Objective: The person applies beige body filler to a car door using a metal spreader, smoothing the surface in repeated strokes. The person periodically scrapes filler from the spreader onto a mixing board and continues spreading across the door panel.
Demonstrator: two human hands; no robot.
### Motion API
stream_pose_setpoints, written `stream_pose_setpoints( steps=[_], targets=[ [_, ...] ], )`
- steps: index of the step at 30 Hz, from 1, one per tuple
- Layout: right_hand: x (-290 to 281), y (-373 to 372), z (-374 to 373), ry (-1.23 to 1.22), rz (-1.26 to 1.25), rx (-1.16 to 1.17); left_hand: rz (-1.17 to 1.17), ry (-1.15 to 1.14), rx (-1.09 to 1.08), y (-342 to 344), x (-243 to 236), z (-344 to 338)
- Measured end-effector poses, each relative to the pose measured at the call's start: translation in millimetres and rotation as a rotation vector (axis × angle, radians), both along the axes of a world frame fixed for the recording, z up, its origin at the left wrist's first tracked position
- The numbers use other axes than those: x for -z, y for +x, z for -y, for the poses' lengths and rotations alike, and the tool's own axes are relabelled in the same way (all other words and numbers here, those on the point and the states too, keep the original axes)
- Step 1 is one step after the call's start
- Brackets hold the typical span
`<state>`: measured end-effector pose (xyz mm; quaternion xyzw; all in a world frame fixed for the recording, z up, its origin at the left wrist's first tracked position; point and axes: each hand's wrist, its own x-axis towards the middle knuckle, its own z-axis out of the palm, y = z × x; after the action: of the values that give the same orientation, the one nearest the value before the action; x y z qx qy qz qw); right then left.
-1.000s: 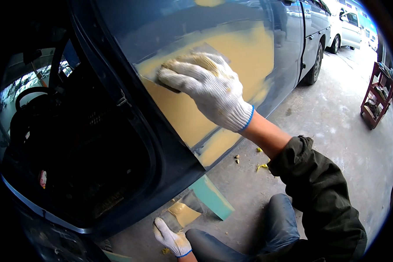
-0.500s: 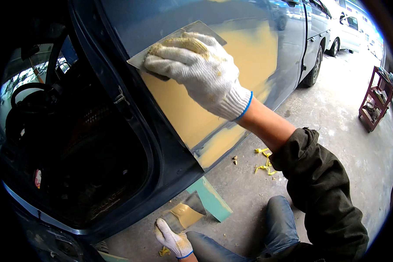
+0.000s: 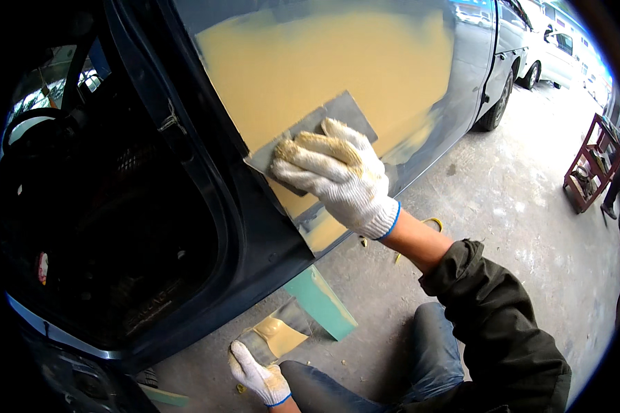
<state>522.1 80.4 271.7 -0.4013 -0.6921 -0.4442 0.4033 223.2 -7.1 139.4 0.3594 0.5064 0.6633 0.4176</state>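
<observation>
My right hand, in a stained white knit glove, grips a flat grey putty spreader. Its blade lies against the lower part of a dark blue car door panel coated with a broad patch of tan body filler. Low in the view, my gloved left hand holds a dark flat plate by its near end. A mound of tan filler sits on that plate. The fingers under the plate are partly hidden.
To the left the open doorway shows a dark car interior with a steering wheel. A green strip lies on the concrete floor below the sill. A red-brown cart stands at right, with a person's leg beside it. White vehicles are behind.
My right hand has drawn the spreader down the panel, uncovering smoothed filler above it. My left hand and its plate have shifted slightly left in the picture as the view moved.
</observation>
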Motion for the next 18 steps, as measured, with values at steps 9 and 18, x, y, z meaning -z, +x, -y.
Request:
stream_pose_setpoints(
  steps=[9,18],
  targets=[
    [79.6,2.3,-6.5,-0.056,-0.019,0.004,-0.029,-0.052,0.003,-16.4,6.3,3.5],
    [67.7,-16.2,80.2,-0.217,-0.27,-0.053,-0.079,0.088,0.193,-1.9,-7.0,4.9]
  ],
)
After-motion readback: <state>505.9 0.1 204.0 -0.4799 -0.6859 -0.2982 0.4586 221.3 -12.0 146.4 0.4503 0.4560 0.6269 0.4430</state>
